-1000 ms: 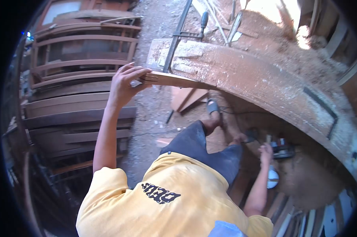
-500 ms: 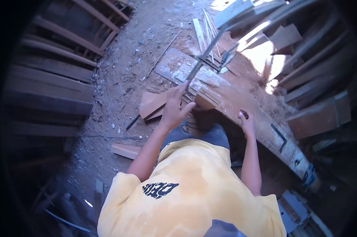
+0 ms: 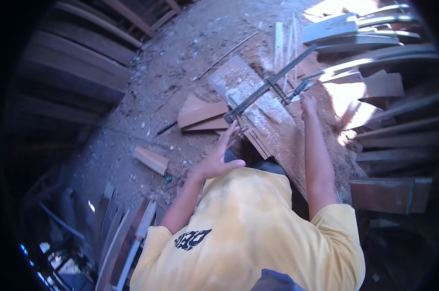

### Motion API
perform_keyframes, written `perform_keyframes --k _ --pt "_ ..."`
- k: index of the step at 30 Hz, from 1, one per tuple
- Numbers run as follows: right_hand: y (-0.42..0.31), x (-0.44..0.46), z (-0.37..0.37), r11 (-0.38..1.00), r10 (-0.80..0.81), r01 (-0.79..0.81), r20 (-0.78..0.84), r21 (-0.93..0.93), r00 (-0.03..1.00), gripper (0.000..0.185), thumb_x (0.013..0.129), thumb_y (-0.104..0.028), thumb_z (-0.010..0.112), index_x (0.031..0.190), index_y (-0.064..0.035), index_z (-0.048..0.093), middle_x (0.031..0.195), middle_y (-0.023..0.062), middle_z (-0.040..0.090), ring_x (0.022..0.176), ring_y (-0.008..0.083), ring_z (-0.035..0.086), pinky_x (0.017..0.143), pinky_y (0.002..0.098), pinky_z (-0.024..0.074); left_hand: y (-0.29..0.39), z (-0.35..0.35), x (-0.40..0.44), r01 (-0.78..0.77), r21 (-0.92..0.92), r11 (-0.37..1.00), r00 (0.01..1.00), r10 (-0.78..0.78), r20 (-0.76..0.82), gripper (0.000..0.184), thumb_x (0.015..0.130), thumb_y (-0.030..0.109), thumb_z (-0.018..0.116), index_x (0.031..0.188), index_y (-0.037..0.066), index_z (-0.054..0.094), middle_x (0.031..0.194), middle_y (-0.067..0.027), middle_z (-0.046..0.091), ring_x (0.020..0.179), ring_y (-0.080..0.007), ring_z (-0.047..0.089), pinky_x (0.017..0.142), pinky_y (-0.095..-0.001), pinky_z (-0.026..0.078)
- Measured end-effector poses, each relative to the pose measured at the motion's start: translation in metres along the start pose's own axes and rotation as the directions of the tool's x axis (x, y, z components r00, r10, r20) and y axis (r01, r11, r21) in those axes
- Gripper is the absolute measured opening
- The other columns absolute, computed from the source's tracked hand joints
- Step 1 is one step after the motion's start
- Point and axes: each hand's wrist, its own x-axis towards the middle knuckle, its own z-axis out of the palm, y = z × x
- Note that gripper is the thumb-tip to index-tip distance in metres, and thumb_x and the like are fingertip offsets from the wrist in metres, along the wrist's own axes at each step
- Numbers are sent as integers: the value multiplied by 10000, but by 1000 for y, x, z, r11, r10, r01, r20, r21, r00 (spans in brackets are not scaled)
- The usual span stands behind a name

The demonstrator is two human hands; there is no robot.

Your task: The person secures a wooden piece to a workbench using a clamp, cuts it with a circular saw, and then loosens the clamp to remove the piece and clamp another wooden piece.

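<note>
A metal bar clamp (image 3: pixel 252 103) lies slantwise across the workbench board, with a dark-handled screw (image 3: pixel 300 88) at its right side. My left hand (image 3: pixel 217 162) is open, fingers spread and thumb apart, its fingertips just below the clamp's near end. Beside those fingertips are several stacked wooden strips (image 3: pixel 259 143) at the board's edge. My right hand (image 3: pixel 308 105) is at the lower right of the screw handle with its fingers curled; whether it touches the handle is unclear.
The dusty bench board (image 3: pixel 283 127) runs diagonally in front of me. Cut wood pieces (image 3: pixel 202 116) lie on the ground to its left, near a wooden block (image 3: pixel 151 160). Timber is stacked at the left (image 3: pixel 74 65) and curved pieces at the right (image 3: pixel 394 53).
My left hand has come off the clamp bar and opened. My right hand has moved forward from above the bench to beside the screw handle. The view has shifted.
</note>
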Motion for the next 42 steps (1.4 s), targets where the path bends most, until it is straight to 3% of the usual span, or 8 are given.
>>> perform_keyframes --k 11,15,17,26,31,36,38,42 --pt "-25 60 61 962 179 -231 -306 -142 935 662 901 -231 687 1388 149 449 1319 264 605 1125 350 662 961 439 513 46 83 42 115 651 750 962 79 -260 1156 782 423 854 1627 105 133 1563 -223 282 1483 -407 294 1235 -474 276" --pt "41 148 85 936 275 -234 -131 264 952 590 883 -258 710 1293 136 554 1226 253 655 1083 319 679 908 416 548 41 73 46 71 591 803 981 51 -187 1081 841 451 788 1628 93 140 1557 -211 310 1489 -379 302 1241 -459 260" --pt "17 129 84 916 367 -322 -175 239 914 551 885 -288 730 1227 123 597 1159 236 676 1012 305 695 859 419 562 9 60 53 -76 -227 971 878 -43 -476 917 957 433 669 1626 81 149 1586 -210 313 1494 -348 306 1244 -471 240" --pt "-5 97 73 889 443 -403 -188 218 876 439 811 -384 849 832 6 649 824 134 697 736 261 716 659 385 576 -158 4 161 349 93 932 620 -156 -769 676 1084 436 439 1541 -34 277 1518 -299 348 1393 -385 390 1185 -444 271" --pt "51 123 40 487 -168 -493 632 721 757 306 964 -332 719 838 -119 538 630 -29 472 497 103 491 509 276 426 -194 5 163 286 -37 957 631 -217 -745 434 1083 333 458 1380 16 437 1284 -229 421 1207 -332 452 1093 -428 343" --pt "36 108 41 264 -450 -602 649 753 614 305 1014 -325 660 826 -150 495 690 -35 485 524 95 474 571 273 438 -175 8 154 365 158 917 665 -138 -733 414 1069 315 490 1377 42 449 1262 -198 413 1230 -305 401 1104 -428 313" --pt "-2 96 41 637 264 -457 382 621 886 263 996 -324 685 887 -124 555 710 6 541 561 158 542 603 311 499 -176 9 160 354 164 921 645 -113 -756 395 1066 289 493 1374 45 453 1255 -195 413 1216 -313 419 1095 -428 324" --pt "18 127 84 990 135 -109 -380 89 915 425 865 -430 821 906 -58 621 759 74 635 677 209 633 623 419 511 -176 11 162 340 194 920 636 -73 -768 344 1065 243 490 1344 42 468 1250 -199 421 1172 -314 458 1073 -427 349"
